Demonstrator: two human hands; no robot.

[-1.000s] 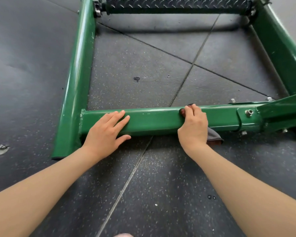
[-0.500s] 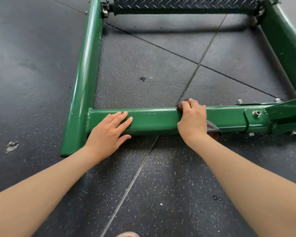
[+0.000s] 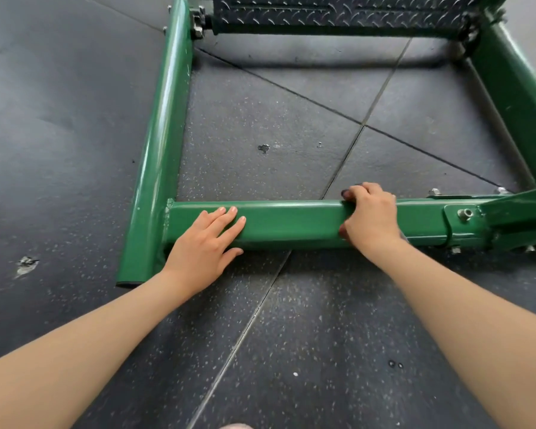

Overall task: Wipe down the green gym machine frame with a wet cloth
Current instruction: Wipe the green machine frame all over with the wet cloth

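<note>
The green gym machine frame (image 3: 291,222) lies low on a dark speckled rubber floor (image 3: 291,335), forming an open rectangle. A near crossbar (image 3: 285,224) of square section runs left to right across the middle of the view and is welded at its left end to a rounded side rail (image 3: 163,134) that extends away toward a diamond-tread footplate (image 3: 338,10) at the far end. At its right end the crossbar enters a bolted sleeve joint (image 3: 464,222), beyond which a heavier green member (image 3: 520,97) rises along the right edge.

The left hand (image 3: 205,246) rests flat on the crossbar near the welded corner, fingers straight and close together across the top face, thumb spread along the near face. It holds nothing.

The right hand (image 3: 370,216) is curled over the crossbar further right, fingers hooked over the far top edge and thumb against the near face. A dark cloth (image 3: 348,192) is pressed under it against the bar; only small dark edges show at the fingertips and below the thumb, the rest being covered by the hand.

Floor-mat seams (image 3: 362,125) cross inside the frame. A pale scuff (image 3: 27,265) marks the floor to the left of the side rail, well apart from it.
</note>
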